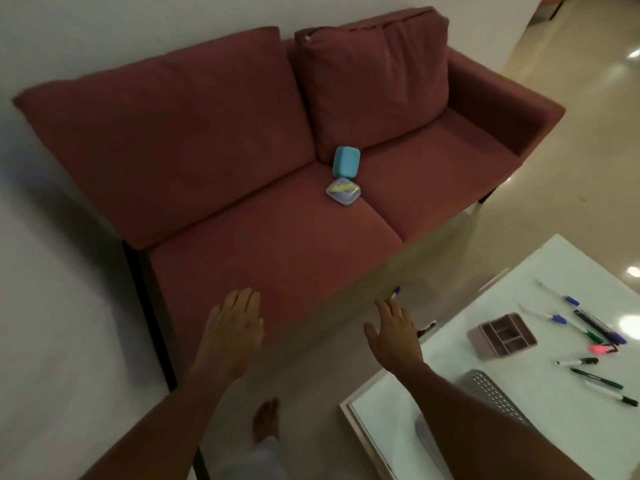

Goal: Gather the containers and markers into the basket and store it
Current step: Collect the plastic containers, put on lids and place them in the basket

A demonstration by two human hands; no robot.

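A blue container (346, 161) leans against the sofa's back cushion, with a clear lidded container (343, 191) right in front of it on the seat. My left hand (235, 327) hovers open over the front of the left seat cushion, empty. Beside the table corner, my right hand (393, 330) has its fingers spread and holds nothing. A blue-capped marker (395, 292) lies on the floor just past its fingertips. Several markers (588, 327) lie scattered on the white table. A grey perforated basket (491, 389) stands on the table, partly hidden behind my right forearm.
The red sofa (263, 258) stands against a white wall. The low white table (519, 299) is at the right, with a pink divided organizer (502, 336) on it. Another marker (426, 329) lies on the floor by the table edge. My bare foot (266, 419) is on the tiled floor.
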